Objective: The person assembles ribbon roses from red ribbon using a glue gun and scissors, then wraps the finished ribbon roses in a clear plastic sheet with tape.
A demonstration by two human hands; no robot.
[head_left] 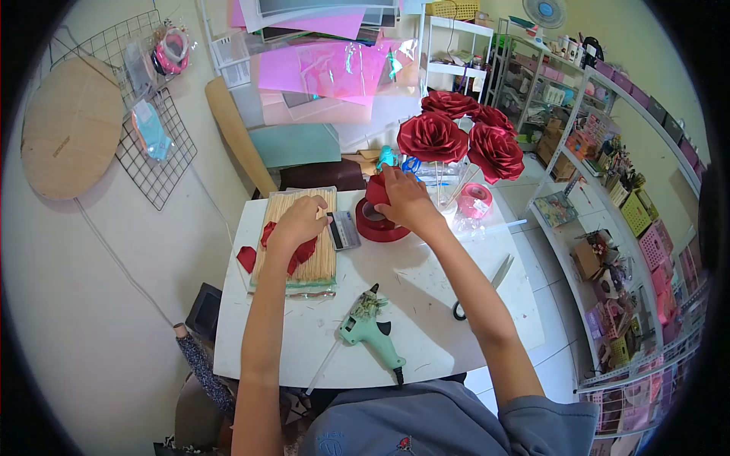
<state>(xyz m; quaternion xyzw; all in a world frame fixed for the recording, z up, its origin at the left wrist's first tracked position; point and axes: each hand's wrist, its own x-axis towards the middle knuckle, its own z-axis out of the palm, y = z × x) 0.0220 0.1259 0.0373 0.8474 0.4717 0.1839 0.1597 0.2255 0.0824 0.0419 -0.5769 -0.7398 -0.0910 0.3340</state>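
My left hand (301,220) is over a bundle of thin wooden sticks (323,258), fingers bent and apart, with no held thing visible. Around and under it lie red ribbon petals (304,251), one cut piece (246,259) just off the sticks. My right hand (409,202) grips a red ribbon roll (378,188), partly hidden by the fingers. Right beneath it lies another red ribbon roll (384,231), flat on the table. Between the sticks and the rolls rests a grey card-like packet (344,231).
A green glue gun (372,333) lies at the front of the white table (441,342). Scissors (498,275) are partly behind my right forearm. Several red ribbon roses (433,137) stand at the back right, beside pink tape (476,199). Shelves (585,178) line the right side.
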